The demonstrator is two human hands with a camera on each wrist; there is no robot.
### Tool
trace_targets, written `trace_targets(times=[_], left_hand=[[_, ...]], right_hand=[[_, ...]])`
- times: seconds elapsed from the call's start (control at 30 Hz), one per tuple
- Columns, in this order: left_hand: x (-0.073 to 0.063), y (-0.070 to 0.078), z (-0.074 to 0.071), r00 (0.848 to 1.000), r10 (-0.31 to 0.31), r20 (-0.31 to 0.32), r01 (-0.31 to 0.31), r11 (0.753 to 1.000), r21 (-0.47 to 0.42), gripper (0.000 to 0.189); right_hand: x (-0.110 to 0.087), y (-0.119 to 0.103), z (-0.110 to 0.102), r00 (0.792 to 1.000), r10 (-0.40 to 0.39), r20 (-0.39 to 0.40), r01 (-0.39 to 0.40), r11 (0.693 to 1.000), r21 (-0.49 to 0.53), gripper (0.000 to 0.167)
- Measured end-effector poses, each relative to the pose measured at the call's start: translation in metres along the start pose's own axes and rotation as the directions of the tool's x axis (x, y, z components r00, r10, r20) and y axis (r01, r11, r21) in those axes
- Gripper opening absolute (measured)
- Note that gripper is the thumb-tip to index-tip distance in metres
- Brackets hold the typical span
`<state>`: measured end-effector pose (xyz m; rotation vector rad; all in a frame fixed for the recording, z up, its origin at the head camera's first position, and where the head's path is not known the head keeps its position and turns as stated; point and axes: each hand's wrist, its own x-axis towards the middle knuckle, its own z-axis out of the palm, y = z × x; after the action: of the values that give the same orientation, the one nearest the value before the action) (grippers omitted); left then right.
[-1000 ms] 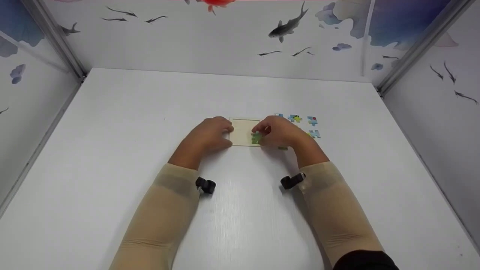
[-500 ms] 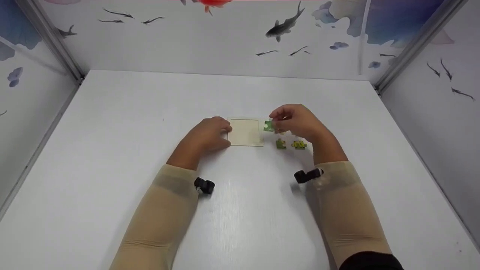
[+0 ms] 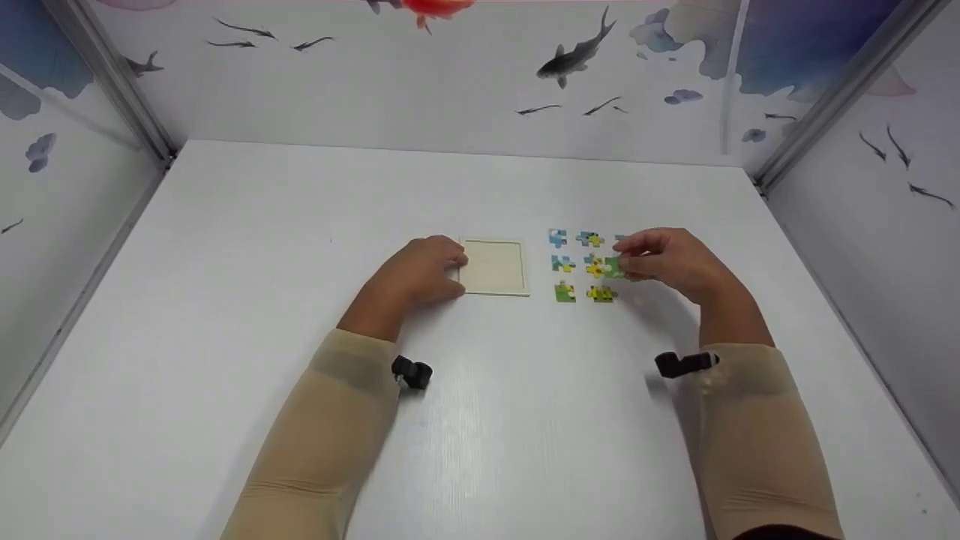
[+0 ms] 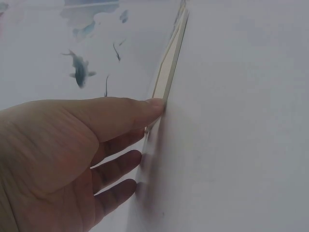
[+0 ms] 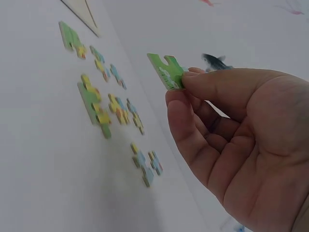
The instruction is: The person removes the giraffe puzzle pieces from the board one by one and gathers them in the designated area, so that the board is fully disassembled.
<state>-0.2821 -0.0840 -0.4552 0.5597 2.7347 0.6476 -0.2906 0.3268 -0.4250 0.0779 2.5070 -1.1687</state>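
Note:
A square wooden puzzle tray (image 3: 492,268) with a raised rim lies on the white table. Against its left edge rest the thumb and fingertips of my left hand (image 3: 416,271); the other fingers extend loosely in the left wrist view, where the tray (image 4: 167,72) appears edge-on. My right hand (image 3: 671,262) pinches a green jigsaw piece (image 5: 166,71) between thumb and index finger, raised off the table. Below it, several blue, yellow and green jigsaw pieces (image 3: 565,291) lie in rough rows right of the tray. The right hand partly covers the rightmost pieces in the head view.
The white table (image 3: 480,420) runs back to a wall (image 3: 450,90) printed with fish, with side walls at left and right. Black wrist cameras (image 3: 686,364) sit on both sleeved forearms.
My right hand has carried the green jigsaw piece from over the tray rightward to above the loose pieces, uncovering several of them. My left hand has stayed at the tray's left edge.

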Motion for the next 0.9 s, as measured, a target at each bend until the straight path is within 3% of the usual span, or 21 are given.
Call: trace_targets(times=[0.33,0.77,0.9], left_hand=[[-0.001,0.004,-0.001,1.0,-0.006,0.01,0.006,1.0,0.001,0.052],[-0.004,0.001,-0.004,0.999,0.022,0.024,-0.023,1.0,0.018,0.051],[-0.005,0.002,-0.003,1.0,0.001,0.018,-0.001,1.0,-0.001,0.051]], right_hand=[[0.0,0.042,-0.02,0.994,0.085,0.064,-0.078,0.991,-0.11,0.038],[0.002,0.047,-0.021,0.992,0.106,0.067,-0.102,0.993,-0.054,0.049],[0.001,0.046,-0.02,0.993,0.105,0.056,-0.101,0.992,-0.074,0.05]])
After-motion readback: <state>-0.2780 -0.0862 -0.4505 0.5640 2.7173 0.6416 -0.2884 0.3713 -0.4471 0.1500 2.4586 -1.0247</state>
